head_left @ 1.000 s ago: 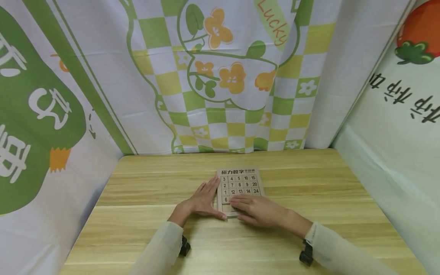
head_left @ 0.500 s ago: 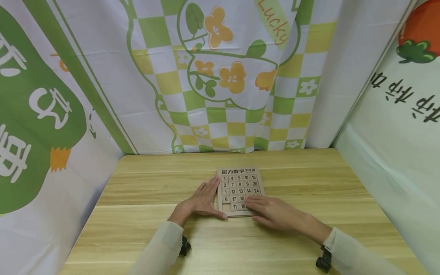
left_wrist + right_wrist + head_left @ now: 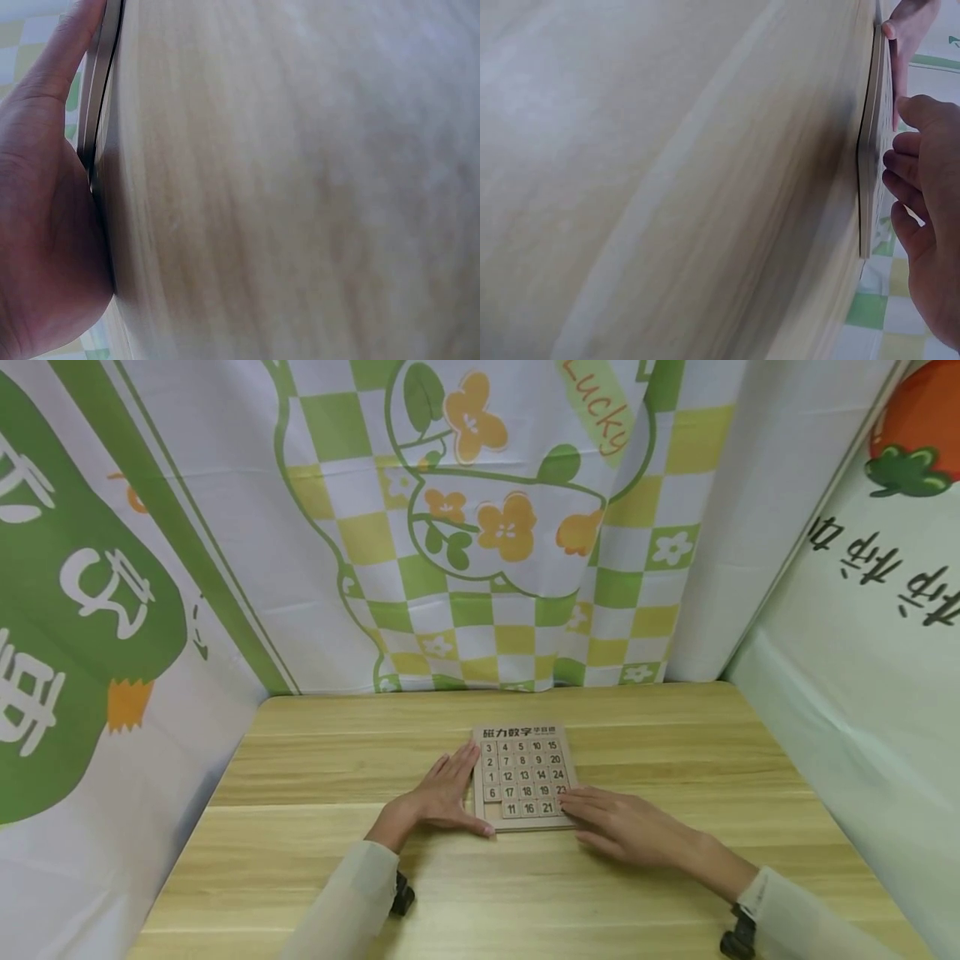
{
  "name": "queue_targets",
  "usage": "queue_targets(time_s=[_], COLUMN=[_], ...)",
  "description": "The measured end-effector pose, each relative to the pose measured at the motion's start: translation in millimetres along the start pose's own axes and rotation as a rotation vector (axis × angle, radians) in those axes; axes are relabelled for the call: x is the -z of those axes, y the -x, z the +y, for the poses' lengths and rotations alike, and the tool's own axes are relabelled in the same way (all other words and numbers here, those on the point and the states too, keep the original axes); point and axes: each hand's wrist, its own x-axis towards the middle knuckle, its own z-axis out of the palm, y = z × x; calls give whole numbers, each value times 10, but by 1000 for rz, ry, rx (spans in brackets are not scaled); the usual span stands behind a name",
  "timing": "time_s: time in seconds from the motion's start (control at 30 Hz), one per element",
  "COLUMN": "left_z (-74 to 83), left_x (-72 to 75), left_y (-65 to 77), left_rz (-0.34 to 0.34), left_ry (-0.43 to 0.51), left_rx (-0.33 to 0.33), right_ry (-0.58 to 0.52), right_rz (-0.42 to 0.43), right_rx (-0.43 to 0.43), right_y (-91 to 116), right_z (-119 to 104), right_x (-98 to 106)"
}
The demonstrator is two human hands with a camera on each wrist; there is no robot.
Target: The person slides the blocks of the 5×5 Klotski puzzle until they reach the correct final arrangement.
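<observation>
A wooden sliding number puzzle (image 3: 523, 768) lies flat on the table, its numbered tiles in rows below a printed heading. At its lower left corner, beneath the 6 tile (image 3: 492, 793), is a bare slot (image 3: 492, 812). My left hand (image 3: 444, 795) rests along the puzzle's left edge, fingers straight and thumb stretched to the lower left corner. My right hand (image 3: 630, 828) has its fingertips on the lower right corner, covering the last tile of the bottom row. In the right wrist view, the right hand's fingers (image 3: 904, 169) are slightly bent beside the puzzle's edge (image 3: 866, 172).
The wood-grain table (image 3: 337, 727) runs back to a hanging printed cloth (image 3: 495, 635) with green and yellow checks. Printed cloth walls stand on the left (image 3: 225, 610) and right (image 3: 810, 677). Each wrist carries a small black camera (image 3: 402, 895).
My right hand has slid rightward over the lower rows to the lower right corner, uncovering the tiles 11, 16, 17, 18, 19 and 21. The left hand stays in place.
</observation>
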Motion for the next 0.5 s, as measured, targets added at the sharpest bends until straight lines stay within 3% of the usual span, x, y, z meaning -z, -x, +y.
queue_targets(time_s=[0.2, 0.5], left_z=[-37, 53], left_x=[-13, 58], left_y=[-26, 26], left_rz=[-3, -9], left_ry=[-4, 34], left_rx=[6, 1], right_ry=[-7, 3], right_rz=[7, -4], right_rx=[9, 11], right_y=[67, 107], right_z=[30, 23], right_x=[11, 6])
